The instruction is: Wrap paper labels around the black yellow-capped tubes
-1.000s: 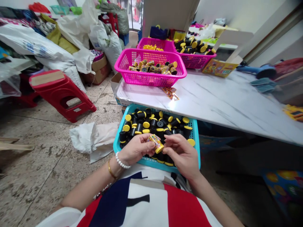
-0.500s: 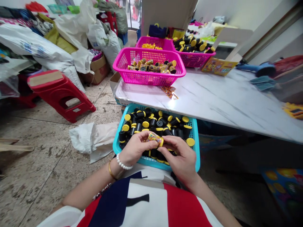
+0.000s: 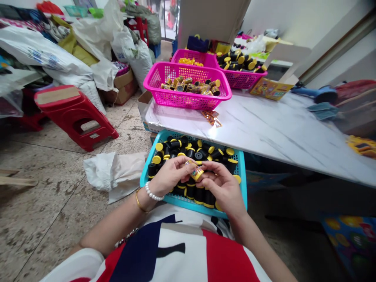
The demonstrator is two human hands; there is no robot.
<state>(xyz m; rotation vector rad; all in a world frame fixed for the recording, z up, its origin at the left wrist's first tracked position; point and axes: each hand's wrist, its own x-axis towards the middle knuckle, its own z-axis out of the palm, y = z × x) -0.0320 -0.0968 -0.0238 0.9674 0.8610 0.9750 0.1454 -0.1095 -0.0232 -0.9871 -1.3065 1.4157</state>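
A small canister [image 3: 196,172] with a colourful printed wrap and a yellow end is tilted between my two hands. My left hand [image 3: 170,176] grips it from the left, thumb lying along the wrap. From the other side, my right hand [image 3: 225,188] has its fingers and thumb closed around the yellow end. Just below both hands is a turquoise basket [image 3: 242,164] full of black canisters [image 3: 190,192] with yellow caps, several of them partly covered by my hands. The basket rests at my lap.
On the marble-patterned table [image 3: 264,125] stands a pink basket [image 3: 188,101] of wrapped canisters, with printed wrap pieces [image 3: 212,117] beside it. Behind are another pink basket [image 3: 239,78] of black canisters and a printed box [image 3: 272,88]. A red stool [image 3: 76,113] and white bag [image 3: 117,170] are at left.
The canister has turned in my fingers, its yellow end now pointing lower and more toward me. My right-hand fingers have shifted around it. The view has tilted slightly.
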